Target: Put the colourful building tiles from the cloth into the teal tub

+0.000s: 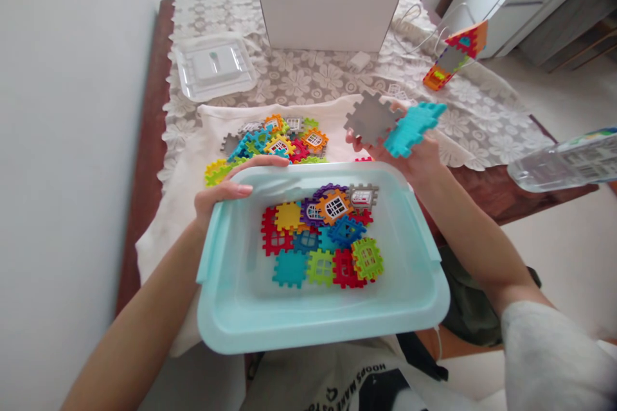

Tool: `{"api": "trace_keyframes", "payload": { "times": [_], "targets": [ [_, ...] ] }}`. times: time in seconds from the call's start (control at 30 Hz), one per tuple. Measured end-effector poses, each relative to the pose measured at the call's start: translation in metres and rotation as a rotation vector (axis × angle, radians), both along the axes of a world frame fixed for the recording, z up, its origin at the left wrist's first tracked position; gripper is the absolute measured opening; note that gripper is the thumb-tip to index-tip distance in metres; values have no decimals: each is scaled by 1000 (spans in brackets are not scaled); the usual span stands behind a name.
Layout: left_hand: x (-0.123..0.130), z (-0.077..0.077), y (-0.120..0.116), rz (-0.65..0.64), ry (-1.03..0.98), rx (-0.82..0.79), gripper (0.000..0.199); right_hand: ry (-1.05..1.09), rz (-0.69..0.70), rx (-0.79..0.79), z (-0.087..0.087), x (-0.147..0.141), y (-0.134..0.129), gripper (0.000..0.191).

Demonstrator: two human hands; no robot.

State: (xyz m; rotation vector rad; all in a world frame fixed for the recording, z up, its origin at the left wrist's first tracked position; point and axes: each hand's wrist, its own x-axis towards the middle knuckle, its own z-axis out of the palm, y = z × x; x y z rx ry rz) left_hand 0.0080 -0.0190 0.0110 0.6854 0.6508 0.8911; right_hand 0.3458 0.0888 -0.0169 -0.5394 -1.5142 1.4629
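A pale turquoise plastic tub [231, 308] is tilted toward me over the table's near edge. My left hand [226, 189] is closed on its far left rim, thumb inside and fingers over the outside. Several interlocking building tiles lie on the tub floor, among them a yellow tile [288, 216], a light blue tile [290, 268] and an orange window tile [335, 207]. Past the tub's far right corner, my right hand [424, 157] grips a grey tile [371, 119] and light blue tiles [414, 128]. Its palm and some fingers are hidden behind them.
A pile of mixed tiles [274, 141] lies on a cream cloth [183, 225] beyond the tub. Farther back are a clear lid [214, 67], a white box [330, 13] and a charger [359, 61]. An assembled tile model [453, 58] and a plastic bottle [569, 157] stand at right.
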Motion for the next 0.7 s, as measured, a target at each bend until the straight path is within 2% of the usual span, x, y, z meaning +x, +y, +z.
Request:
{"api": "trace_keyframes", "payload": {
  "times": [0.13,0.23,0.3,0.4,0.53,0.63,0.7],
  "targets": [
    [5,4,1,81,138,38,64,157,215,134,11,5,-5,37],
    [6,4,5,102,215,78,64,46,353,205,14,4,-2,37],
    [6,3,6,95,229,91,65,-16,381,225,16,3,-1,42],
    [4,1,8,89,186,81,62,-36,293,164,17,0,-7,50],
    [3,0,10,68,122,78,61,-101,61,-16,12,-10,-12,61],
    [4,1,10,34,99,70,61,-277,0,-22,4,-13,-6,65],
    [5,2,10,24,76,77,60,-421,-31,39,-2,-11,2,65]
  ]
}}
